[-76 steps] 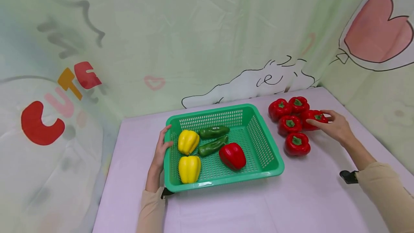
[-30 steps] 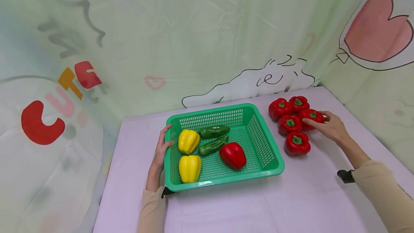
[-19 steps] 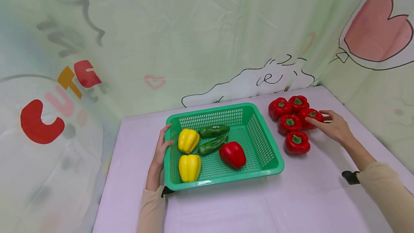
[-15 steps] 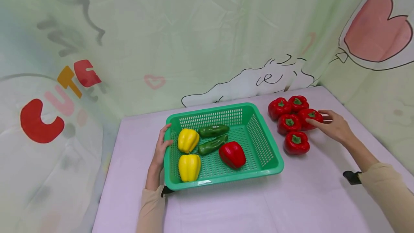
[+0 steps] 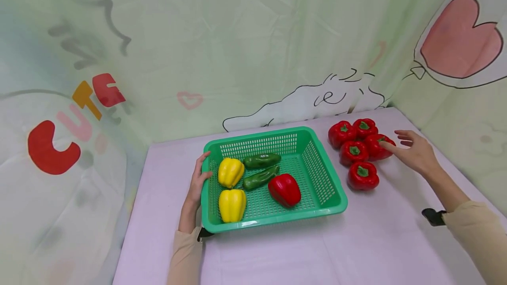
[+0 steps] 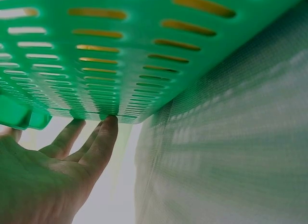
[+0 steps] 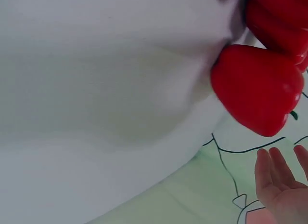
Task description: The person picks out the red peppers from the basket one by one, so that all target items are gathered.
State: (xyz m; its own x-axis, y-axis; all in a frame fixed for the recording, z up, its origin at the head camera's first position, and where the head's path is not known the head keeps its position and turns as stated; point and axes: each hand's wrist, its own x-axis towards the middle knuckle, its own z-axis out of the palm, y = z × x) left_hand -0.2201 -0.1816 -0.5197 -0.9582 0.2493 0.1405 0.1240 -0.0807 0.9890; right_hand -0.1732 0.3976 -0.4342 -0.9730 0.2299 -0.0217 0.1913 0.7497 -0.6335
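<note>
At the left end of a green plastic basket (image 5: pixel 273 222), my left hand (image 5: pixel 196 186) holds the rim with its thumb over the edge. In the left wrist view its fingers (image 6: pixel 103 142) touch the slotted outer wall. Inside the basket lie two yellow bell peppers (image 5: pixel 232 206), two long green peppers (image 5: pixel 260 177) and a red bell pepper (image 5: pixel 285 190). To the right, my right hand (image 5: pixel 416 151) is spread beside the rightmost red bell pepper (image 5: pixel 376 147). The right wrist view shows a gap between its fingers and that pepper (image 7: pixel 257 89); the thumb is out of sight there.
Several red bell peppers (image 5: pixel 354 153) stand close together on the table, right of the basket, with green stems up. The table has a pale lilac cloth (image 5: pixel 277 254). A printed curtain (image 5: pixel 253 56) rises behind and at both sides.
My right hand has drawn back to the right from the rightmost red bell pepper, its fingers spreading wider. That pepper sits slightly left of its earliest position. My left hand and the basket have stayed put.
</note>
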